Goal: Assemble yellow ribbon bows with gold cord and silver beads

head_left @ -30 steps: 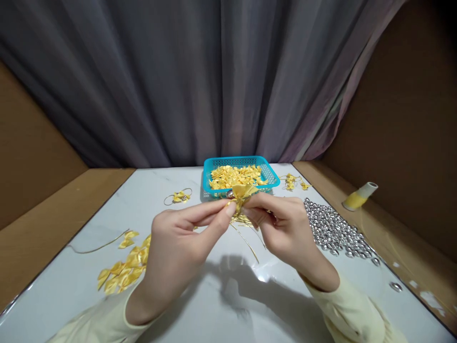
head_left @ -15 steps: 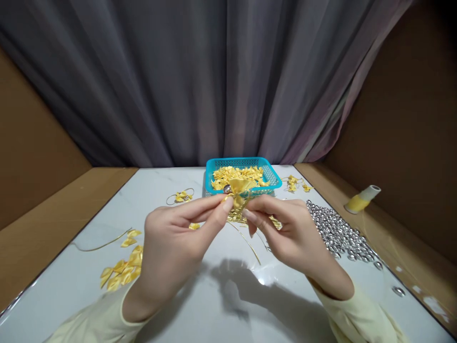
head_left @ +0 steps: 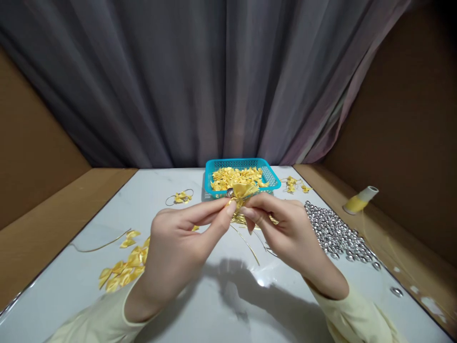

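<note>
My left hand and my right hand meet above the middle of the white table. Both pinch a small yellow ribbon bow with a silver bead at its left side. Thin gold cord trails down from the bow between my hands. Behind the bow stands a turquoise basket filled with yellow ribbon pieces.
Loose yellow ribbon pieces lie at the left, a pile of silver beads at the right. A finished bow on a loop and others flank the basket. A yellow thread spool lies on the wooden ledge.
The two hands shifted slightly while working the bow; the bow and bead stay pinched between them. The view moved a little.
</note>
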Tool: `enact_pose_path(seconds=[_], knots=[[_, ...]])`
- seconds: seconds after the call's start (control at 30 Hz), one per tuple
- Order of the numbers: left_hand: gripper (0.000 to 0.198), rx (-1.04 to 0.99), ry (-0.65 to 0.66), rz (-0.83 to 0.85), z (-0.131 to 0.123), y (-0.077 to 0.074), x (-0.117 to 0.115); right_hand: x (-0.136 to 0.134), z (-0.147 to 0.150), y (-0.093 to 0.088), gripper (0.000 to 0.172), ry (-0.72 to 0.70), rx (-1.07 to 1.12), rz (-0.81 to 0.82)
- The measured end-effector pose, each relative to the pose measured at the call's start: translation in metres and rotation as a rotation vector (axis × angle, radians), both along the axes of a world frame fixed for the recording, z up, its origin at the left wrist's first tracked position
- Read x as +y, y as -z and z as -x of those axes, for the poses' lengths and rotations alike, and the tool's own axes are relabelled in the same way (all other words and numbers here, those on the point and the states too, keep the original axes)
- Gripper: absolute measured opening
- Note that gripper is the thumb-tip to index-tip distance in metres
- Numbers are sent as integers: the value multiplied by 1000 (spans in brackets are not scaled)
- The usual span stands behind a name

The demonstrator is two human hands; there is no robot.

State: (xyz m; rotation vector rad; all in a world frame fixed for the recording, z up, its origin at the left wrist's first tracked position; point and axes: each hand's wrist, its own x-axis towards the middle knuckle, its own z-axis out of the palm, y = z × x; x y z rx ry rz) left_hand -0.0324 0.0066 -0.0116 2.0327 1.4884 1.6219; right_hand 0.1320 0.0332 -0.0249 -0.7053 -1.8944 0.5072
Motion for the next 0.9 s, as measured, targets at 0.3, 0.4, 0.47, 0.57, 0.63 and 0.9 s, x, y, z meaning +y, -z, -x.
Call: enact_pose_path(seconds=[0.3, 0.4, 0.47, 0.57, 0.63, 0.9], knots=[[11, 56, 72, 9, 2, 1, 2, 4, 3, 4, 19, -26, 14, 36], [12, 68, 90, 12, 2, 0, 0, 4, 3, 5, 18, -22, 15, 45], [12, 70, 79, 11, 1, -1, 0, 2, -1, 1, 18, -16, -39, 64], [14, 115, 85, 64, 1, -5, 2, -8, -11, -11, 11, 159, -135, -52], [20, 182, 139, 159, 1, -8, 2, -16, -18, -20, 4, 265, -150, -214], [27, 355, 518, 603, 7, -17, 4, -6, -20, -16, 20, -26, -466, -96]])
